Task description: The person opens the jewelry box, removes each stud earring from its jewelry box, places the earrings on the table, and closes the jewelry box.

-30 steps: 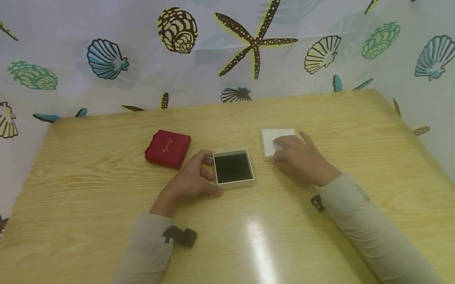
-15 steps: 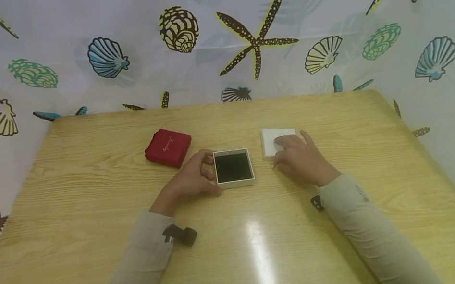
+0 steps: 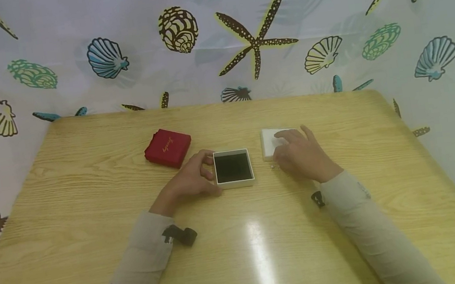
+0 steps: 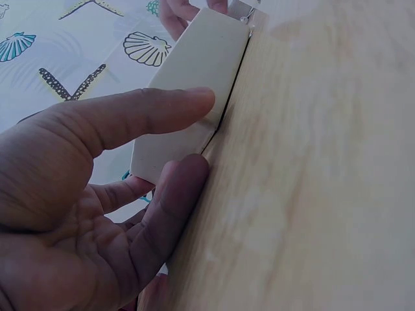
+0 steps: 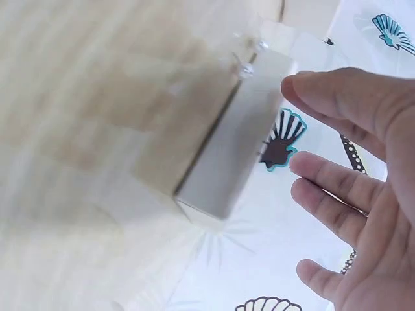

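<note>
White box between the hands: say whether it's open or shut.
Open: in the head view, the white box has no lid over it, and its dark interior shows.

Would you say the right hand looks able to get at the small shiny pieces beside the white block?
Probably yes: the small shiny pieces sit beside the white block, close to the right hand, whose fingers appear to hold nothing, and nothing visible blocks the way.

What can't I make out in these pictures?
Shiny bits by the right hand: too small in the head view, blurred in the right wrist view.
White square: head view, partly covered by that hand.
Inside of the red box: head view, hidden by its top.
</note>
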`<action>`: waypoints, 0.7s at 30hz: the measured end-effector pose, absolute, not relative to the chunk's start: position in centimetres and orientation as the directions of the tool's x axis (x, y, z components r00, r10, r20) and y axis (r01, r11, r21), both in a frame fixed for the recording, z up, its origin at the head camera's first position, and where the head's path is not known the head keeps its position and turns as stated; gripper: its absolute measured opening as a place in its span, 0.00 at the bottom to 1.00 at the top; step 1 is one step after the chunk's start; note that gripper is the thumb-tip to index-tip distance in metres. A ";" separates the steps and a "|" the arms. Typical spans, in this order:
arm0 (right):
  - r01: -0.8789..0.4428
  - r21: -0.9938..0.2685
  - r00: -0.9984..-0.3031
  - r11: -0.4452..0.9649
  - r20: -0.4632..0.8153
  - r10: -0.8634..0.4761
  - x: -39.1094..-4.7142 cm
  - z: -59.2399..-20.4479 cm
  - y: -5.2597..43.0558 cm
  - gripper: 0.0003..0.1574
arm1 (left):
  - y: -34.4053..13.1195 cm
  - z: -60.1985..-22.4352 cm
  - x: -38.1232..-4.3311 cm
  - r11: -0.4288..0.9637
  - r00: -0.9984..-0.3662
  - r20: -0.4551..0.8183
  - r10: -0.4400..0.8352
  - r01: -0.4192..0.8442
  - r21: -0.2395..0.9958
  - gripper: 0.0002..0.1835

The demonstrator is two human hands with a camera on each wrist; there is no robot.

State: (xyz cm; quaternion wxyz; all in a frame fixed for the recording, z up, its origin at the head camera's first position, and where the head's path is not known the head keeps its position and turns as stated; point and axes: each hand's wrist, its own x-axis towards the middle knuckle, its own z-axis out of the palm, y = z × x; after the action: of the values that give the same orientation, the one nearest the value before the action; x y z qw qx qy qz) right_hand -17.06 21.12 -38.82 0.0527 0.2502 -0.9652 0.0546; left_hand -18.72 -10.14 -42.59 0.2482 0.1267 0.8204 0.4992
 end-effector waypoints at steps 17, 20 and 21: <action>-0.509 -0.159 -0.859 0.846 0.031 -0.511 -21.3 -35.7 21.0 0.18 | -10.2 -42.9 -18.8 0.448 -0.841 -0.279 0.463 -0.050 0.893 0.49; -0.475 -0.203 -0.868 0.856 -0.050 -0.494 -21.9 -35.8 21.1 0.23 | -10.2 -43.0 -18.9 0.446 -0.841 -0.277 0.465 -0.048 0.894 0.49; -0.460 -0.224 -0.870 0.859 -0.079 -0.486 -22.1 -35.9 21.2 0.25 | -10.2 -43.0 -18.9 0.446 -0.841 -0.274 0.467 -0.043 0.894 0.49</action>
State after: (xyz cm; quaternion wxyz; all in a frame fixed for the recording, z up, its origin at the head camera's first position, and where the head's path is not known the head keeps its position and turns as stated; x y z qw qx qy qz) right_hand -22.11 21.18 -35.92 -0.0663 0.2460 -0.9619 0.0993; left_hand -18.93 -10.17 -43.01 0.2501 0.1304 0.8128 0.5098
